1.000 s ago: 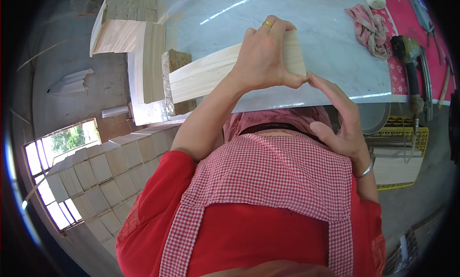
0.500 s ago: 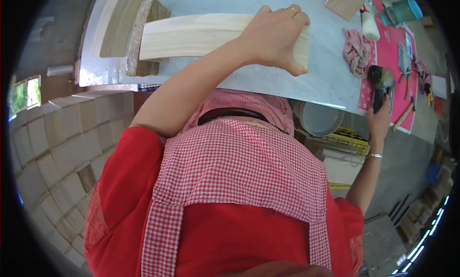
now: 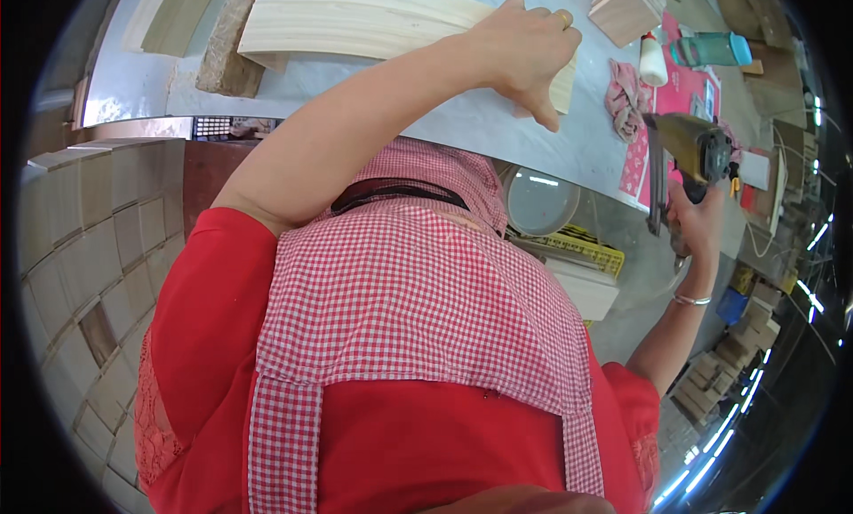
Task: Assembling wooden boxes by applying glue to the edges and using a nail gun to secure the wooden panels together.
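Observation:
A long pale wooden board point(image 3: 355, 21) lies across the table, with its left end by a rough wooden block point(image 3: 227, 47). At the board's right end my left hand point(image 3: 529, 56) spans its width, fingers over the far edge and thumb at the near edge. My right hand point(image 3: 697, 214) is wrapped round the handle of a nail gun point(image 3: 693, 145), which is lifted above the table's right side. Its slim magazine hangs down on the left. What supports the board underneath is mostly hidden.
A pink cloth point(image 3: 626, 101), a white glue bottle point(image 3: 653, 61), a teal bottle point(image 3: 706, 50) and a wooden block point(image 3: 626, 9) stand around the pink sheet point(image 3: 635, 163). More boards point(image 3: 178, 16) lie at left. Stacked wood pieces point(image 3: 107, 221) fill the floor at left.
My right hand has picked up the nail gun from the pink sheet and raised it. My left hand keeps its grip on the board's end. The whole view has shifted slightly.

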Demonstrator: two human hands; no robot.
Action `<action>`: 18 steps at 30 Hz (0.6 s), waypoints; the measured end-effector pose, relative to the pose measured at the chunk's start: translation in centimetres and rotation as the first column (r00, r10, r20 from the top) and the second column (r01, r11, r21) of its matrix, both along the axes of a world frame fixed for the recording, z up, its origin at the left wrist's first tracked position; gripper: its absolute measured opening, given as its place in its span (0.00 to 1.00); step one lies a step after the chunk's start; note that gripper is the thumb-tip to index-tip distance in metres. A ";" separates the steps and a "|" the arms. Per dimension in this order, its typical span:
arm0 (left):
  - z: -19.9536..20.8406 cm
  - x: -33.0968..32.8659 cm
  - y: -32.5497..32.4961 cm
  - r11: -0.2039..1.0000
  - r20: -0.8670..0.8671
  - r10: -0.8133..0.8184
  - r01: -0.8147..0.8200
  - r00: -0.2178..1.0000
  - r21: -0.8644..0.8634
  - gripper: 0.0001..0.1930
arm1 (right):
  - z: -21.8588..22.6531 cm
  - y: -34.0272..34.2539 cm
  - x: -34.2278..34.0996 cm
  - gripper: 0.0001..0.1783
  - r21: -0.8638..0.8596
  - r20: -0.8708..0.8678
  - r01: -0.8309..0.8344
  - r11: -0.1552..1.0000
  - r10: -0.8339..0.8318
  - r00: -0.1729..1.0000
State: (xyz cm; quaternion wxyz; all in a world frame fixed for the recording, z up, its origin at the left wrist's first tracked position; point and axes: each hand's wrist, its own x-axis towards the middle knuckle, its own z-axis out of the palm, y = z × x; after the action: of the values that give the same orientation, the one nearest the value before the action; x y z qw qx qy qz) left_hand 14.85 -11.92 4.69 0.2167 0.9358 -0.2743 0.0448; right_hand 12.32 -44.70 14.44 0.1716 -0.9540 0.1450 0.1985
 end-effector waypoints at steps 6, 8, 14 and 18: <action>-0.1 0.1 -0.1 1.000 0.007 -0.013 0.013 1.000 0.004 0.41 | 2.8 4.3 -1.7 0.19 0.049 0.383 -0.555 0.831 0.497 0.779; 0.2 0.1 -0.2 1.000 -0.035 -0.017 0.018 0.999 0.021 0.40 | 3.2 4.9 -1.4 0.24 0.113 0.266 -0.550 0.827 0.508 0.819; 0.4 -0.3 -0.1 1.000 -0.042 -0.011 0.012 0.999 0.022 0.38 | 3.6 5.6 -0.7 0.25 0.093 0.168 -0.595 0.799 0.576 0.800; 0.3 -0.2 -0.1 1.000 -0.035 -0.014 0.014 0.999 0.019 0.38 | 3.6 5.3 -0.2 0.24 0.004 0.158 -0.637 0.771 0.629 0.761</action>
State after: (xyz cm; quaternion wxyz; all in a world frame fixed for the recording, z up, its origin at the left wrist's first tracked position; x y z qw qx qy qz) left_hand 14.60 -12.03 5.01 0.2127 0.9366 -0.2775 0.0243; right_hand 12.15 -39.37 18.01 0.1323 -0.9535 -0.2042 0.1776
